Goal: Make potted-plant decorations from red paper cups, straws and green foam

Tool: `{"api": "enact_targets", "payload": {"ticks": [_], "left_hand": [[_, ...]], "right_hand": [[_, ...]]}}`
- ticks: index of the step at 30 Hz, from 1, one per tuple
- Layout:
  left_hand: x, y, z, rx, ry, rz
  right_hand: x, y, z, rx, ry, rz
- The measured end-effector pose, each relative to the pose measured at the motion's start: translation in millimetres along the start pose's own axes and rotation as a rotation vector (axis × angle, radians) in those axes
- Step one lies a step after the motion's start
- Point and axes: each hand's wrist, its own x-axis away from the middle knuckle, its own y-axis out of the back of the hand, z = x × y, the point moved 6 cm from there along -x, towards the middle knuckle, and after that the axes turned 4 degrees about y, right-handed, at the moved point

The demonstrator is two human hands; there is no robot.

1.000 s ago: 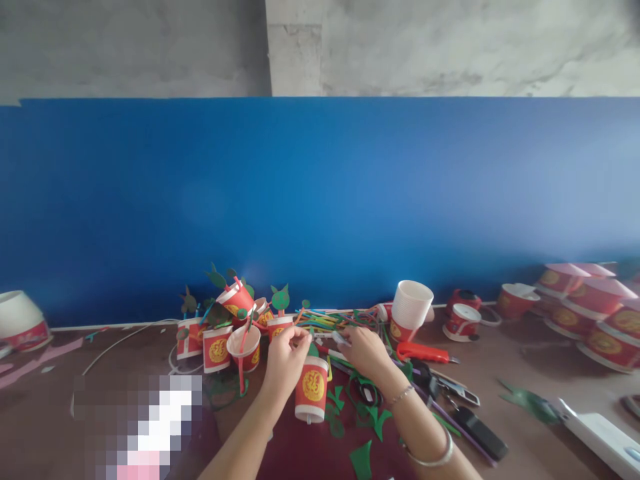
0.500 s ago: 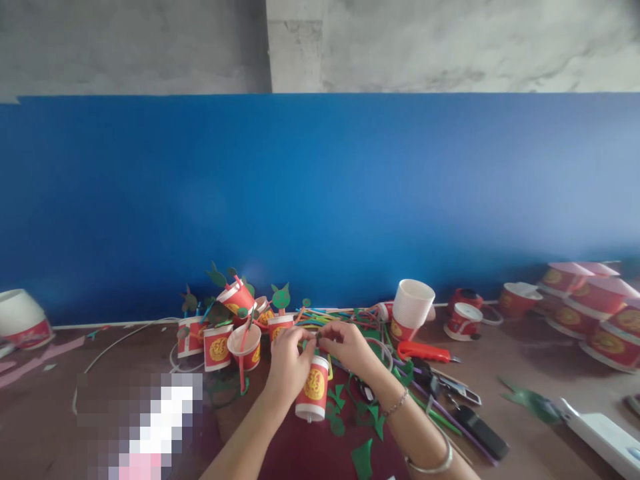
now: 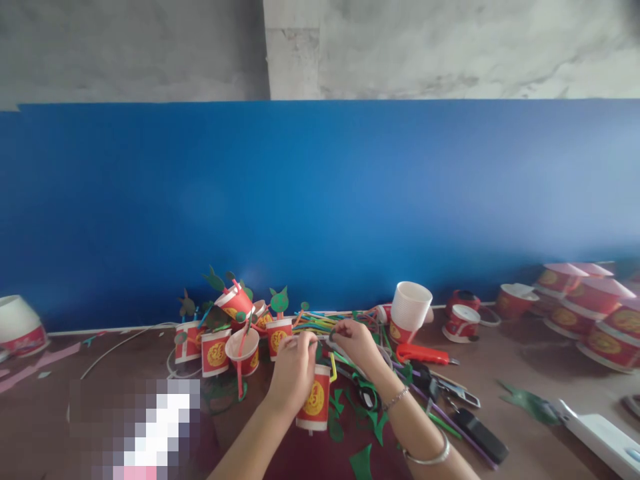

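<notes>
Below the blue wall, my left hand (image 3: 296, 367) is closed in a pinch above and partly in front of a red paper cup (image 3: 316, 400) with a yellow emblem. What its fingertips hold is too small to name. My right hand (image 3: 356, 343) pinches something small and dark to the right, its fingertips apart from the left ones. A bent yellow straw (image 3: 333, 367) stands out at the cup's upper right. Green paper scraps (image 3: 362, 461) lie around the cup's right side.
Decorated cups (image 3: 216, 353) crowd the left of my hands. Behind them lie colourful straws (image 3: 320, 323). Rightward are stacked white cups (image 3: 411, 308), a red cutter (image 3: 424, 353), keys with a black fob (image 3: 480, 435), green-bladed scissors (image 3: 530, 402) and pink-topped cups (image 3: 606, 342).
My hands have drawn apart, the right one moving right and slightly up. The red cup now sits a little lower in view, with the yellow straw more visible.
</notes>
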Motion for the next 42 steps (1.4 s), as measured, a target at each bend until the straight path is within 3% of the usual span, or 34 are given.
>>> {"api": "enact_targets", "payload": {"ticks": [8, 22, 42], "left_hand": [[11, 11.9, -9, 0.129, -0.197, -0.212], [20, 8.4, -4, 0.175, -0.185, -0.272], [20, 11.4, -7, 0.164, -0.206, -0.288]], "right_hand": [[-2, 1, 0, -0.173, -0.009, -0.041], [2, 1, 11, -0.404, -0.062, -0.057], [6, 2, 17, -0.478, -0.112, -0.036]]}}
